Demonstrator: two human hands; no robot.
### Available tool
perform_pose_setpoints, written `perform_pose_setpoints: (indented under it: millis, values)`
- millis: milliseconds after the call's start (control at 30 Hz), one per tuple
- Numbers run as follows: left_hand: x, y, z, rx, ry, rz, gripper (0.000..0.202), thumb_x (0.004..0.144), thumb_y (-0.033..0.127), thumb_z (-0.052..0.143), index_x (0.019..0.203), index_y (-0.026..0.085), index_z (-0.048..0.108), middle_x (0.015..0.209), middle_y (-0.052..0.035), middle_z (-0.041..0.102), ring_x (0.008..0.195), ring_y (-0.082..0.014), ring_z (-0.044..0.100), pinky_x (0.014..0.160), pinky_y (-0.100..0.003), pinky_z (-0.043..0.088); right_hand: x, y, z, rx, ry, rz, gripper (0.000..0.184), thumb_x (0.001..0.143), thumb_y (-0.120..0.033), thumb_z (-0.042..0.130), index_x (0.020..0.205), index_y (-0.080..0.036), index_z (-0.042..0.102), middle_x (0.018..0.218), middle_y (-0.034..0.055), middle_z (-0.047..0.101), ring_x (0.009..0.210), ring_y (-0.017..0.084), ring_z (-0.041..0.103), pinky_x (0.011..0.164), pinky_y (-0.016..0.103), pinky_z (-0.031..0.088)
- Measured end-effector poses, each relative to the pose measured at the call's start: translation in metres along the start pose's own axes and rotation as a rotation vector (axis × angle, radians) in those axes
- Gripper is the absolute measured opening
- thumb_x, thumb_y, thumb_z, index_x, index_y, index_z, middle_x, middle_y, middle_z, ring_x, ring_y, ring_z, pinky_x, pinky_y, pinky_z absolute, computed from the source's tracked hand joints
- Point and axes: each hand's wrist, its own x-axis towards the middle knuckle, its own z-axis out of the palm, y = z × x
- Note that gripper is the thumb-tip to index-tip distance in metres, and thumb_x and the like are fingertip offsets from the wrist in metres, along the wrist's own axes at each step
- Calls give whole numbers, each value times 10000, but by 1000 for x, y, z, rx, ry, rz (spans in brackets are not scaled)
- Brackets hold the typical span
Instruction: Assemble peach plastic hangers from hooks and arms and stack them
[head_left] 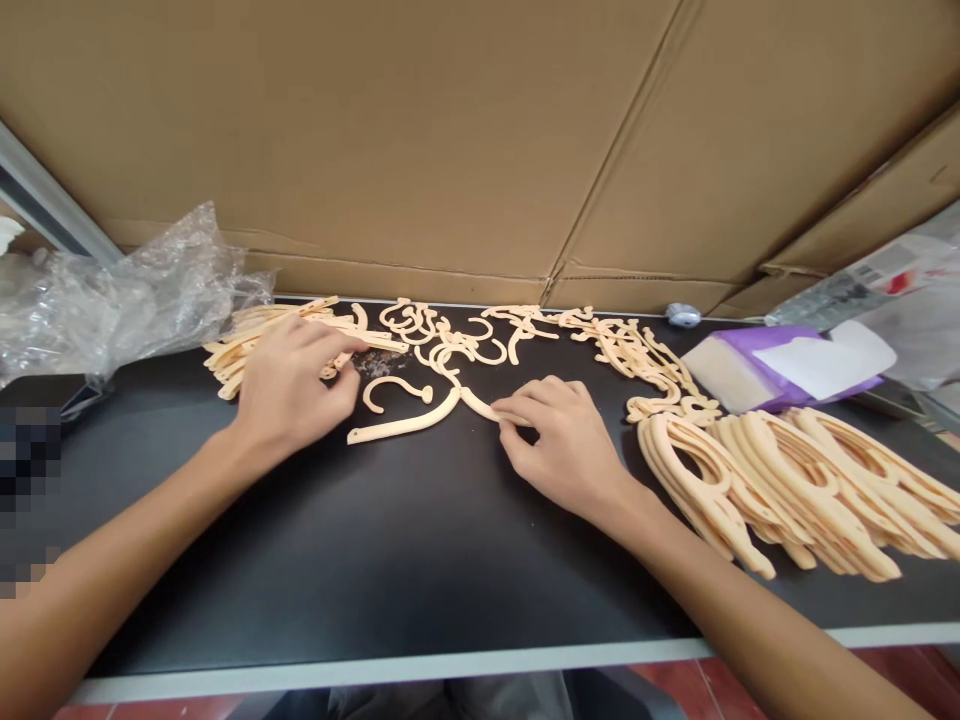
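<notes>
My right hand (559, 440) pinches the right end of a pale wooden hanger bar (420, 420) that lies on the black table (390, 550). My left hand (289, 385) rests with curled fingers on a pile of flat wooden strips (247, 345) at the left, its fingertips gripping one strip. A loose wooden hook (394, 390) lies between the two hands. Several more hooks (442, 335) are scattered behind them.
A row of stacked wooden hangers (787, 480) lies at the right. Clear plastic wrap (112, 300) sits at the far left, a purple-and-white packet (787, 365) at the far right. Cardboard (480, 140) walls the back. The table's front edge (375, 670) is near me.
</notes>
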Motion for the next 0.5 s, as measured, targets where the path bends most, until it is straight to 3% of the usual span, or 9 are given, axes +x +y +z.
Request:
perform_pose_setpoints:
  millis: [167,333,500]
  values:
    - [5,-33,-3,88,-82,-194,239,846,177,560,983,136,751,1062,-117,757,1002,-295,638,919,-459,526,-1,2,0,-55,33,-26,222,873,-79,606,932,-173,799,892,49,756,838,219,614,747,380,372]
    - [8,-44,-10,93,-140,-211,282,815,179,535,973,130,762,1057,-113,757,974,-283,603,891,-439,525,-2,1,1,-30,79,-59,198,880,-92,617,918,-164,797,889,51,755,833,220,607,737,379,391]
    - [7,-49,-3,79,-167,-210,328,813,238,542,1024,148,776,1070,-108,758,1004,-291,591,903,-433,511,-3,0,2,-26,76,-65,191,879,-95,620,911,-162,797,886,52,757,836,226,609,739,386,402]
